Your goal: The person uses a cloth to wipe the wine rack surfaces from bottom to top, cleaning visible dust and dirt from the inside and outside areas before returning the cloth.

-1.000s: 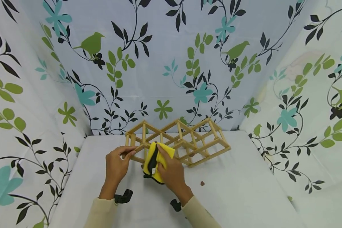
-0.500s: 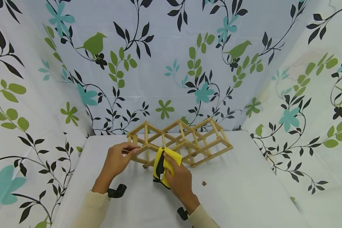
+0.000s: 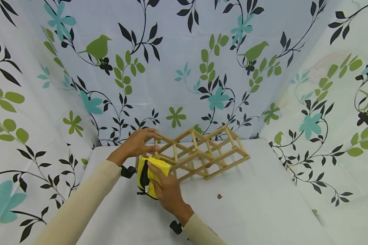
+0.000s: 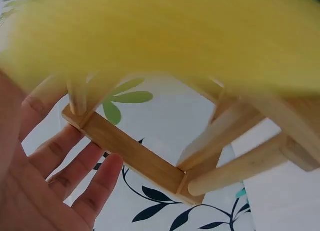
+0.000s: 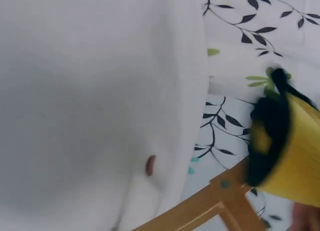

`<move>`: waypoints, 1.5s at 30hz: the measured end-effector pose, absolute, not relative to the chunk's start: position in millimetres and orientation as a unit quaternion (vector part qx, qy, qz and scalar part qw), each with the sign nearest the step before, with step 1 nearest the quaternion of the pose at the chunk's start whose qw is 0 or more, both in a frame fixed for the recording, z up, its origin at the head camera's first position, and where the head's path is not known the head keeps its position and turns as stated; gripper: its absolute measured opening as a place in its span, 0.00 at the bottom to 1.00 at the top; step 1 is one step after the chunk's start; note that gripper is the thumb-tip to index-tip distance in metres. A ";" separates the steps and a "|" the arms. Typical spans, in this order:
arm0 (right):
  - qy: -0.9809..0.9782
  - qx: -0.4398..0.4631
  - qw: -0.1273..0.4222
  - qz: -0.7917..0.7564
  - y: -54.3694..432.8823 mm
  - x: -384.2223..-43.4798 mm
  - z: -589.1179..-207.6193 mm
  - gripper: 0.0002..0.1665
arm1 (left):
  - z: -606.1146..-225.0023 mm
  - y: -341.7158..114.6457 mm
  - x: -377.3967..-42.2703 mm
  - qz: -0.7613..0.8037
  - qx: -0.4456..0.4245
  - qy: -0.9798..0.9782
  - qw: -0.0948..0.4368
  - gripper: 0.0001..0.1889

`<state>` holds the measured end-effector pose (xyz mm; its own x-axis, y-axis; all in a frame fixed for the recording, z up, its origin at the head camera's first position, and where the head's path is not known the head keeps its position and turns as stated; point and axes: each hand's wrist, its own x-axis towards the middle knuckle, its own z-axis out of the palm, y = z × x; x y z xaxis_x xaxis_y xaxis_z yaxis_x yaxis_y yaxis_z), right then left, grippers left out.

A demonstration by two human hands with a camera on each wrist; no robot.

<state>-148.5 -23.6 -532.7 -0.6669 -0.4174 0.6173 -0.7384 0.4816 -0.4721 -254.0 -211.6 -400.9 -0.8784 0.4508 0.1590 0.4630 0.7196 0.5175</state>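
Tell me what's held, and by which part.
Head view: right hand grips the yellow cloth by its right side; left hand grips the wooden rack near its upper left end.

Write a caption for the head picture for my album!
Left hand on the wooden rack, right hand gripping a yellow cloth.

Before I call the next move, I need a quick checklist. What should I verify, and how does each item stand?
1. Yellow cloth held in the right hand: ok.
2. Left hand on the wooden rack: ok, fingers touch its left end.
3. Cloth touching the rack: cannot tell; they overlap in the head view.
4. Rack's left end fully visible to the head camera: not ok, hand and cloth cover part.
5. Small brown piece apart from the rack: ok, on the table.
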 end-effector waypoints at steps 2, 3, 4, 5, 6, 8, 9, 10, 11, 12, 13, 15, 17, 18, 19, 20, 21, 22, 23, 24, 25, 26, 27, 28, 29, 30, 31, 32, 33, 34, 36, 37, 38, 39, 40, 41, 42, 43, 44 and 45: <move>-0.844 0.358 0.189 0.351 -27.3 -146.5 -535.7 0.41 | -399.7 -209.6 -253.8 -0.282 -0.245 -0.928 0.011 0.24; -0.845 0.361 0.195 0.344 -28.6 -144.7 -537.3 0.41 | -398.8 -208.5 -253.5 -0.282 -0.247 -0.927 0.010 0.24; -0.842 0.358 0.211 0.343 -29.6 -142.4 -538.4 0.41 | -398.0 -207.4 -253.2 -0.285 -0.249 -0.925 0.008 0.24; -0.838 0.350 0.234 0.346 -30.8 -140.5 -539.0 0.41 | -397.5 -206.5 -252.9 -0.287 -0.250 -0.925 0.006 0.24; -0.834 0.335 0.257 0.356 -32.3 -138.6 -539.5 0.40 | -397.1 -206.0 -252.4 -0.289 -0.251 -0.924 0.006 0.24; -0.826 0.315 0.300 0.358 -35.1 -138.4 -541.0 0.40 | -396.9 -206.3 -252.0 -0.292 -0.252 -0.923 0.006 0.24; -0.829 0.316 0.299 0.351 -36.3 -139.0 -541.6 0.40 | -396.8 -206.7 -251.7 -0.294 -0.253 -0.922 0.006 0.24; -0.836 0.326 0.284 0.339 -36.9 -139.4 -541.9 0.40 | -396.9 -207.5 -251.1 -0.296 -0.253 -0.921 0.007 0.23; -0.844 0.340 0.262 0.320 -37.3 -139.2 -542.7 0.40 | -397.1 -208.1 -250.4 -0.298 -0.252 -0.921 0.007 0.23; -0.849 0.356 0.238 0.308 -37.3 -138.6 -544.0 0.39 | -397.1 -208.5 -249.3 -0.301 -0.251 -0.920 0.006 0.23; -0.851 0.373 0.219 0.296 -37.0 -137.6 -546.2 0.39 | -397.7 -209.0 -248.6 -0.302 -0.251 -0.920 0.004 0.22; -0.847 0.400 0.199 0.286 -36.0 -135.8 -550.5 0.39 | -398.0 -209.0 -247.2 -0.301 -0.258 -0.918 0.005 0.21; -0.848 0.401 0.209 0.277 -35.4 -137.4 -554.8 0.41 | -398.3 -208.3 -247.3 -0.301 -0.260 -0.918 0.008 0.21; -0.852 0.393 0.217 0.269 -34.5 -139.8 -557.1 0.41 | -398.2 -207.8 -247.8 -0.299 -0.260 -0.918 0.009 0.21; -0.860 0.381 0.221 0.259 -33.2 -142.8 -559.2 0.41 | -398.0 -207.1 -248.4 -0.297 -0.259 -0.919 0.010 0.21; -0.870 0.363 0.221 0.250 -31.2 -146.1 -560.9 0.41 | -397.6 -206.3 -249.1 -0.294 -0.260 -0.920 0.010 0.21; -0.882 0.342 0.215 0.245 -28.3 -148.8 -562.2 0.40 | -397.3 -205.6 -250.1 -0.293 -0.258 -0.921 0.007 0.21; -0.894 0.317 0.201 0.244 -24.6 -150.5 -563.1 0.39 | -397.1 -204.9 -251.0 -0.292 -0.255 -0.922 0.003 0.21; -0.904 0.295 0.189 0.244 -20.6 -151.3 -563.9 0.37 | -396.7 -204.4 -251.6 -0.289 -0.256 -0.923 0.000 0.21; -0.909 0.281 0.181 0.249 -17.3 -151.4 -563.5 0.35 | -396.5 -204.1 -252.2 -0.286 -0.256 -0.923 -0.004 0.21; -0.909 0.277 0.177 0.256 -14.4 -150.6 -562.4 0.34 | -396.2 -204.1 -252.6 -0.284 -0.258 -0.924 -0.005 0.21; -0.905 0.285 0.177 0.261 -12.4 -149.6 -560.9 0.33 | -396.0 -204.6 -253.0 -0.283 -0.258 -0.924 -0.006 0.21; -0.898 0.303 0.181 0.264 -11.8 -148.5 -558.7 0.33 | -395.9 -205.3 -253.2 -0.283 -0.257 -0.924 -0.006 0.21; -0.887 0.325 0.189 0.267 -12.5 -147.9 -556.2 0.34 | -395.7 -206.3 -252.7 -0.282 -0.258 -0.924 -0.004 0.21; -0.879 0.345 0.200 0.261 -14.1 -147.9 -554.2 0.35 | -395.9 -207.4 -252.7 -0.282 -0.257 -0.925 -0.003 0.22; -0.873 0.359 0.207 0.256 -15.8 -148.5 -552.4 0.36 | -396.2 -208.5 -252.5 -0.282 -0.255 -0.925 -0.002 0.22; -0.873 0.364 0.203 0.253 -16.8 -149.0 -551.4 0.37 | -396.5 -209.4 -251.9 -0.283 -0.254 -0.925 -0.002 0.22; -0.878 0.363 0.190 0.250 -16.9 -149.3 -551.1 0.38 | -397.2 -210.1 -250.8 -0.284 -0.252 -0.925 -0.003 0.22; -0.888 0.351 0.167 0.245 -15.7 -149.0 -551.9 0.37 | -398.1 -210.2 -249.4 -0.285 -0.251 -0.925 -0.003 0.22; -0.901 0.334 0.137 0.242 -13.0 -148.1 -553.4 0.37 | -399.2 -210.3 -247.6 -0.287 -0.245 -0.926 -0.004 0.23; -0.917 0.309 0.094 0.235 -3.7 -145.0 -558.0 0.35 | -401.7 -209.5 -242.1 -0.287 -0.228 -0.930 -0.005 0.23; -0.918 0.304 0.089 0.237 3.8 -142.9 -561.4 0.34 | -403.3 -207.3 -239.0 -0.285 -0.222 -0.932 -0.002 0.24; -0.915 0.302 0.100 0.248 11.5 -140.9 -564.2 0.34 | -404.8 -205.2 -235.3 -0.283 -0.216 -0.934 0.002 0.24; -0.907 0.302 0.126 0.266 18.8 -139.8 -567.0 0.35 | -406.0 -203.5 -231.5 -0.282 -0.206 -0.937 0.007 0.25; -0.893 0.300 0.167 0.291 25.5 -139.5 -568.6 0.35 | -406.7 -201.9 -227.0 -0.281 -0.197 -0.939 0.014 0.25; -0.876 0.296 0.218 0.312 31.5 -140.3 -569.3 0.36 | -407.2 -200.5 -222.3 -0.281 -0.190 -0.940 0.023 0.26; -0.861 0.283 0.263 0.330 36.3 -142.2 -570.2 0.37 | -407.7 -199.2 -218.1 -0.287 -0.184 -0.940 0.028 0.26; -0.849 0.267 0.300 0.344 40.3 -144.7 -571.2 0.38 | -408.3 -198.1 -213.9 -0.300 -0.177 -0.937 0.031 0.27; -0.841 0.252 0.323 0.355 42.9 -147.7 -572.0 0.38 | -409.4 -197.3 -210.4 -0.312 -0.174 -0.934 0.032 0.29; -0.840 0.239 0.330 0.358 44.6 -150.9 -573.6 0.39 | -410.6 -196.4 -207.2 -0.324 -0.171 -0.930 0.032 0.30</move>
<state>-150.9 44.6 -573.6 -0.6673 -0.1652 0.7262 -0.6381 0.6296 -0.4432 -207.2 -196.4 -410.6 -0.9391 0.2980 0.1710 0.3398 0.7315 0.5911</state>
